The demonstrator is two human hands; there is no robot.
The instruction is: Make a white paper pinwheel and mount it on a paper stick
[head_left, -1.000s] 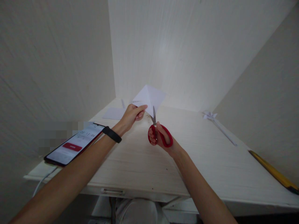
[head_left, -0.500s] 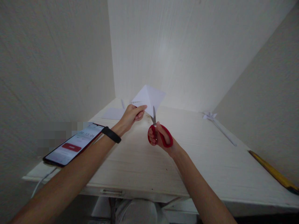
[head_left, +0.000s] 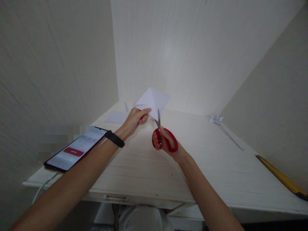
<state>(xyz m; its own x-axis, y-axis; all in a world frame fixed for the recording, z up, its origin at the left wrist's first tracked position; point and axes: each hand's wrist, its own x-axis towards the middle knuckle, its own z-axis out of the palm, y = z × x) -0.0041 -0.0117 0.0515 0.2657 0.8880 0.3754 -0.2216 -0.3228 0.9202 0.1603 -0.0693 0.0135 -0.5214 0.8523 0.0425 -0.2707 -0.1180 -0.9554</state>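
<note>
My left hand (head_left: 134, 120) pinches the lower left corner of a folded white paper (head_left: 154, 100) and holds it up above the pale wooden desk (head_left: 204, 166). My right hand (head_left: 166, 141) grips red-handled scissors (head_left: 163, 136) just below the paper. Their steel blades point up and reach the paper's lower edge. A black band sits on my left wrist.
A phone (head_left: 73, 149) with a lit timer screen lies at the desk's left edge, a cable hanging below it. A white sheet (head_left: 117, 117) lies at the back left. A folded paper flower with a long stem (head_left: 222, 125) and a yellow-handled tool (head_left: 281, 176) lie at the right.
</note>
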